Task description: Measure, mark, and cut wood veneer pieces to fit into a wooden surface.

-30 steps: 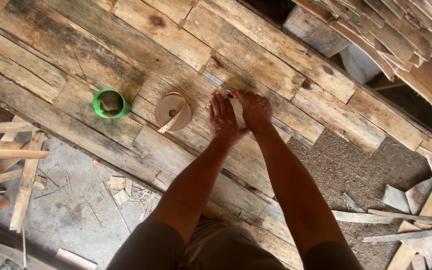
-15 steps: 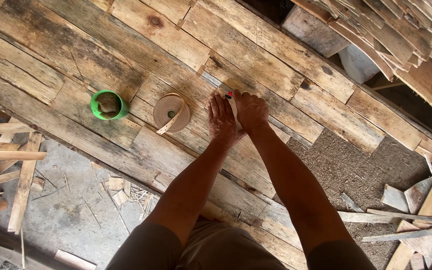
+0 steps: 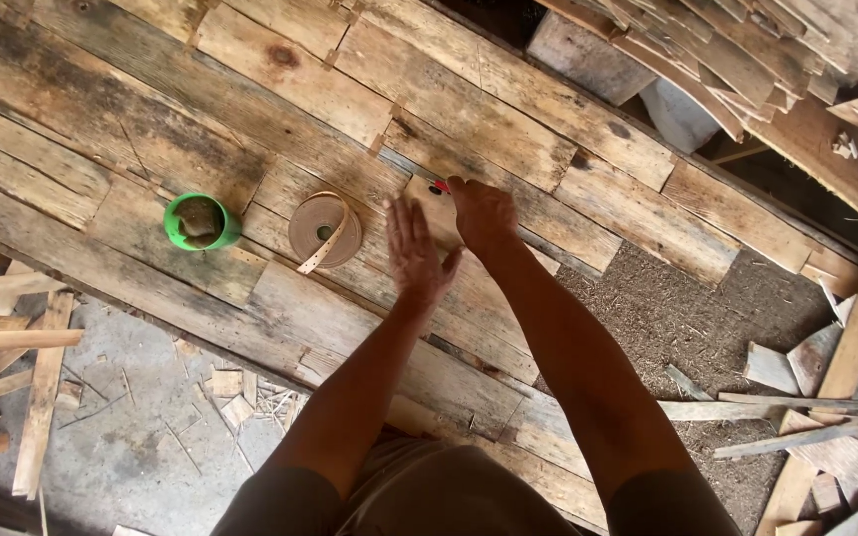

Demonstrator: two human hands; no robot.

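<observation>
My left hand [image 3: 414, 253] hovers flat with its fingers spread over the rough plank surface [image 3: 151, 109], just right of a coiled roll of tan edge strip [image 3: 325, 230] whose loose end hangs down. My right hand [image 3: 484, 213] is closed on a small red-tipped tool [image 3: 439, 186], pressed at the far edge of a small pale wood piece [image 3: 431, 213] lying on the planks. What kind of tool it is stays hidden by the fingers.
A green cup [image 3: 199, 220] stands left of the roll. Thin wood slats [image 3: 717, 60] are stacked at the top right, loose sticks [image 3: 12, 337] lie at the left, and offcuts [image 3: 796, 397] and sawdust cover the ground at the right.
My left hand has drawn back from beside the right hand, toward me and to the left, with its fingers now spread. The right hand stays on the small piece.
</observation>
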